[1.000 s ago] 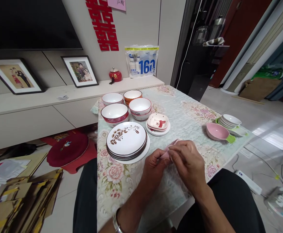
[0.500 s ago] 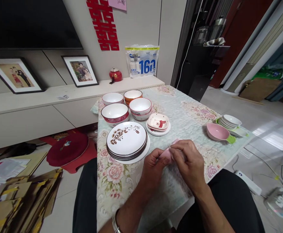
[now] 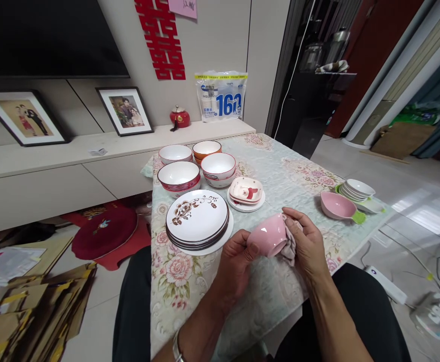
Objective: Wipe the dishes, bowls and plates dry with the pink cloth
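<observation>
Apparently, left hand grips pink bowl by near end, thumb on outer wall, likely for steadiness. Bowl tilted between both hands, foot partly showing. Right hand pinches bunched cloth against other end, so bowl seems braced from two sides. Just beyond left hand: plates, stacked flat, probably saving room. Ahead of hands: small dishes atop saucers; big bowls farther out. Well right of right hand: pink dish beside white bowls, probably clear of elbow.
</observation>
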{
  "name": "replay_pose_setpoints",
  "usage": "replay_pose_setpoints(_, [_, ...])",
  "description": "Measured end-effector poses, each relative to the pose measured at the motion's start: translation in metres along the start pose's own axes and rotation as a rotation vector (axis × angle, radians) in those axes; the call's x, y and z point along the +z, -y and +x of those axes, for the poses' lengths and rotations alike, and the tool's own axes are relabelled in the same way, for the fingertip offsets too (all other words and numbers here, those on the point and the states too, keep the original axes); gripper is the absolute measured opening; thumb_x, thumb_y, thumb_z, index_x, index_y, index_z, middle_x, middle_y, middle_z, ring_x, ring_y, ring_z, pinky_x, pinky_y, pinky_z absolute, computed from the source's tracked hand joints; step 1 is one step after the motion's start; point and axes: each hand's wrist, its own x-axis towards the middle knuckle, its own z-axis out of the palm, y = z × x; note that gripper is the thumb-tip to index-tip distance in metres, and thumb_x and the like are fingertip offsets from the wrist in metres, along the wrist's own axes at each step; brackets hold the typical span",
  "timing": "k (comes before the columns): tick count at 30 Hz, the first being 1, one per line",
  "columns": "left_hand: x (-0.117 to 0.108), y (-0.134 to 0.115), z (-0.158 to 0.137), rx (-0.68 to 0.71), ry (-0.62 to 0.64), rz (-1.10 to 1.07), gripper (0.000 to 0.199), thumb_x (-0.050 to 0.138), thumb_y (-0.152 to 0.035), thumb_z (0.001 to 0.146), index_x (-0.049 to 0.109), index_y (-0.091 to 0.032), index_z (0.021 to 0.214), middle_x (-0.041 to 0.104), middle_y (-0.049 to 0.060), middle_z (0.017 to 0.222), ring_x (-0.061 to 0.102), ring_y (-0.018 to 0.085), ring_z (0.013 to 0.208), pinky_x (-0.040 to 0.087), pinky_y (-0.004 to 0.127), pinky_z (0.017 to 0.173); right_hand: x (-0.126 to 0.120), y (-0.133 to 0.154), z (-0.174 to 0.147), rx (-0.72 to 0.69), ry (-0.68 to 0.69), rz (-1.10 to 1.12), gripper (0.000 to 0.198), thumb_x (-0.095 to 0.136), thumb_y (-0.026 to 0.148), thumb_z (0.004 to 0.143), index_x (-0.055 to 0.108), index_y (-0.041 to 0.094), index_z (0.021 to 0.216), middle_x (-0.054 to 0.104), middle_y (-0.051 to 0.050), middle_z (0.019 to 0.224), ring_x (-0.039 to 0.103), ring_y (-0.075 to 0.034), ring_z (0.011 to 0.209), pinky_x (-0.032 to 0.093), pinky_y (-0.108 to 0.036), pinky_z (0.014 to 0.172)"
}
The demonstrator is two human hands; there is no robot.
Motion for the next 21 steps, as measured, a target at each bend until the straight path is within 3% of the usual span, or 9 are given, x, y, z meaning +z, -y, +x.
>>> replay_pose_setpoints(2, [0.002, -0.002, 0.001, 0.002, 0.0, -0.032, 0.031, 0.089, -0.042, 0.067, 0.069, -0.018, 0.07, 0.062, -0.001, 0.065, 0.045, 0.014, 0.066, 0.034, 0.031, 0.071, 0.0, 0.0, 0.0, 0.226, 0.074, 0.203, 0.04, 0.077, 0.049, 0.082, 0.071, 0.02, 0.109, 0.065, 0.002, 0.067, 0.056, -0.013, 0.047, 0.047, -0.025, 0.044])
replay_pose_setpoints(4, [0.002, -0.003, 0.002, -0.012, 0.01, -0.053, 0.031, 0.09, -0.041, 0.066, 0.068, -0.018, 0.069, 0.061, -0.001, 0.064, 0.046, 0.014, 0.065, 0.034, 0.031, 0.07, -0.001, 0.0, 0.0, 0.331, 0.125, 0.318, 0.04, 0.08, 0.049, 0.077, 0.073, 0.02, 0.103, 0.067, 0.001, 0.066, 0.058, -0.014, 0.047, 0.049, -0.026, 0.044])
replay_pose_setpoints(10, [-0.001, -0.005, 0.002, -0.07, 0.036, 0.017, 0.031, 0.083, -0.043, 0.073, 0.068, -0.016, 0.071, 0.061, 0.001, 0.067, 0.049, 0.015, 0.068, 0.036, 0.03, 0.072, -0.012, 0.003, 0.004, 0.309, 0.079, 0.281, 0.036, 0.087, 0.048, 0.069, 0.077, 0.019, 0.089, 0.076, -0.005, 0.078, 0.068, -0.019, 0.063, 0.055, -0.028, 0.057])
replay_pose_setpoints(15, [-0.002, -0.003, 0.0, -0.141, 0.066, 0.109, 0.036, 0.081, -0.046, 0.076, 0.062, -0.016, 0.07, 0.053, -0.002, 0.065, 0.042, 0.012, 0.065, 0.032, 0.028, 0.067, -0.021, 0.004, 0.003, 0.115, 0.179, 0.006, 0.026, 0.079, 0.045, 0.081, 0.08, 0.021, 0.091, 0.079, -0.006, 0.091, 0.07, -0.02, 0.078, 0.054, -0.029, 0.068])
replay_pose_setpoints(21, [-0.005, 0.001, -0.002, -0.117, 0.125, 0.082, 0.036, 0.082, -0.044, 0.076, 0.059, -0.017, 0.072, 0.052, -0.003, 0.066, 0.04, 0.012, 0.064, 0.03, 0.028, 0.065, -0.008, 0.021, -0.009, -0.405, 0.208, -0.415, 0.023, 0.058, 0.032, 0.098, 0.078, 0.025, 0.107, 0.077, -0.005, 0.1, 0.07, -0.022, 0.093, 0.054, -0.035, 0.082])
